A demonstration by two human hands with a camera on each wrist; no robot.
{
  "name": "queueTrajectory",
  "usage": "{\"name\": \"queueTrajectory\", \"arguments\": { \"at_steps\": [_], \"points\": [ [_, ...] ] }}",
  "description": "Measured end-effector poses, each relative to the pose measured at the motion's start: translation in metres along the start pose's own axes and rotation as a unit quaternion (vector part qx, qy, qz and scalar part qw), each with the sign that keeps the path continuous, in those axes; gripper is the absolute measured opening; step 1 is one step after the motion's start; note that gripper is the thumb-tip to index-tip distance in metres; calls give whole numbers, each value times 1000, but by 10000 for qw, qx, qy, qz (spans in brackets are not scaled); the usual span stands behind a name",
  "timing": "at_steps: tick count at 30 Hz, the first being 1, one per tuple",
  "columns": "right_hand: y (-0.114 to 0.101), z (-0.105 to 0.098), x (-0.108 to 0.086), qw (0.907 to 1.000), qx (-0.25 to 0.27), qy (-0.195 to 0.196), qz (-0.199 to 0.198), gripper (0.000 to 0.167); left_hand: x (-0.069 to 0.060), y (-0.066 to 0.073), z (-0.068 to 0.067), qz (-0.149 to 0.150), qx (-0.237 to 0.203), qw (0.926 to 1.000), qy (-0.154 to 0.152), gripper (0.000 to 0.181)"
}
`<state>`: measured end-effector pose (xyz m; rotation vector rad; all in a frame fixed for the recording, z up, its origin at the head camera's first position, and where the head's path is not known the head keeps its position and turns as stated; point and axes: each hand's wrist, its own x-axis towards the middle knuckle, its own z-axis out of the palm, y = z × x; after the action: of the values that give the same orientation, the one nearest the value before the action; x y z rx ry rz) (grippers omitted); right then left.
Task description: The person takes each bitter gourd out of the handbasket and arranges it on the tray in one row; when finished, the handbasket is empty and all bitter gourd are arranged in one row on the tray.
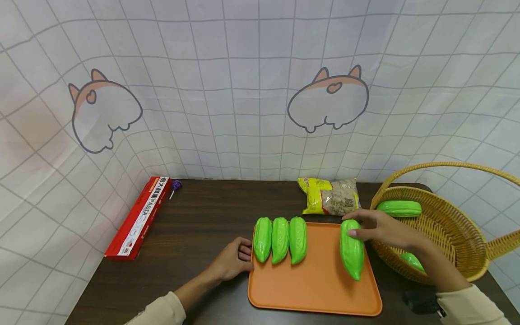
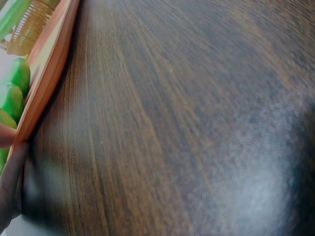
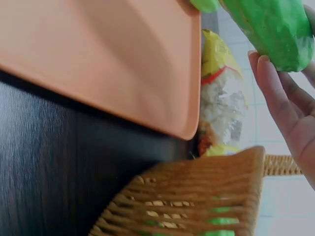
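Observation:
My right hand holds a bright green bitter melon by its upper end, above the right part of an orange tray. Its narrow tip points toward me, and a shadow falls on the tray below. In the right wrist view, fingers and thumb grip the bitter melon near one end. My left hand pinches the tray's left rim, with the thumb over the edge and a finger against the outside. Three more bitter melons lie side by side in the tray's upper left.
A wicker basket with a tall handle stands right of the tray, holding more green bitter melons. Behind the tray lies a yellow food bag. At the left are a red pasta box and a purple lollipop.

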<state>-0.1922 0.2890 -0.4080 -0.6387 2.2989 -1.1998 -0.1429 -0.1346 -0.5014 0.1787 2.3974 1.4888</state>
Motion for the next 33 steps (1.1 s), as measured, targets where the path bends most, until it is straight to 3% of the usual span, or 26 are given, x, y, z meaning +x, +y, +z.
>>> {"name": "queueTrajectory", "arguments": {
  "at_steps": [16, 23, 33],
  "points": [
    [8, 18, 22, 10000, -17, 49, -18, 44, 0, 0, 0, 4, -2, 10000, -27, 61],
    [12, 26, 35, 9988, 482, -18, 53, 53, 1, 0, -1, 8, 12, 10000, -16, 61],
    [13, 39, 51, 9972, 523, 420, 318, 56, -1, 1, 0, -6, -113, 9999, 30, 62]
  ]
}}
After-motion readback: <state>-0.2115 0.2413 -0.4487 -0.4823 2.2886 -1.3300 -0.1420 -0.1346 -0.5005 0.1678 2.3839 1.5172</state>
